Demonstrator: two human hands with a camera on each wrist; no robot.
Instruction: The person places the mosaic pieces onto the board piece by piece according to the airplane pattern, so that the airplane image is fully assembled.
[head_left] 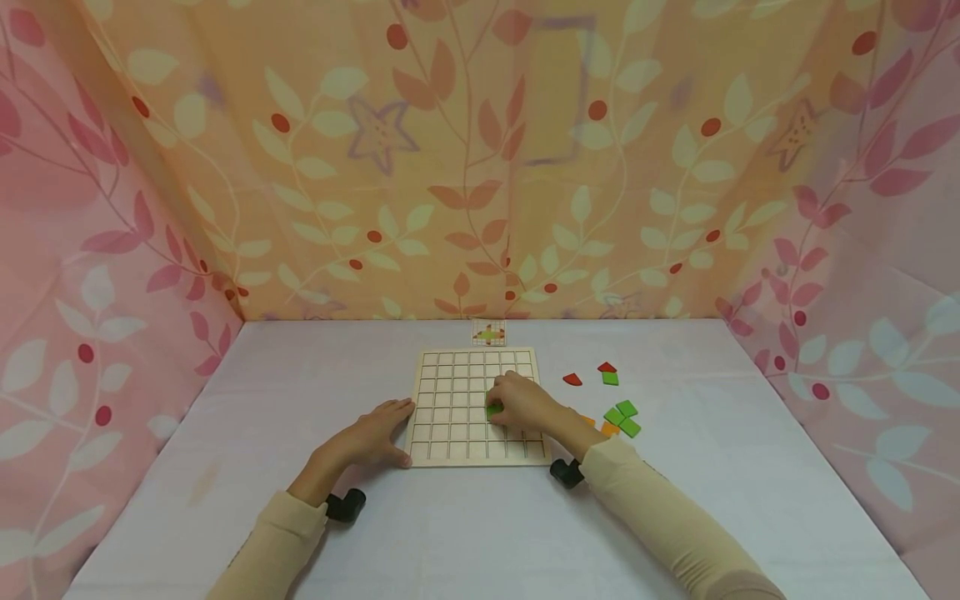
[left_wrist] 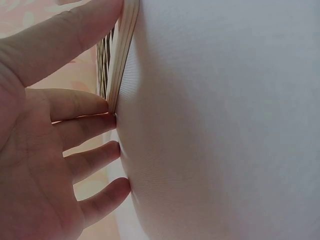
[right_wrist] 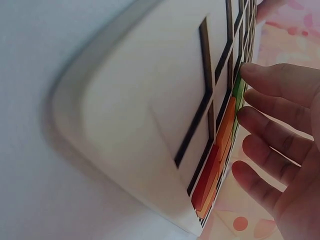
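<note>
A pale wooden grid board (head_left: 450, 417) lies flat on the table. My left hand (head_left: 375, 437) rests at its left edge, fingers extended, with the thumb by the near corner. Over the middle of the board, my right hand (head_left: 525, 404) pinches a green square tile (head_left: 493, 410) between thumb and fingers. The right wrist view shows that green tile (right_wrist: 239, 90) at the fingertips, low against the grid. Orange tiles (right_wrist: 227, 127) and a red tile (right_wrist: 206, 177) sit on the board beside it; the forearm and hand mostly hide these from the head view.
Right of the board lie loose green tiles (head_left: 630, 427), orange tiles (head_left: 610, 429) and red pieces (head_left: 572, 379). A small pattern card (head_left: 489, 333) lies behind the board. Floral cloth (head_left: 465, 167) walls the table at the back and sides.
</note>
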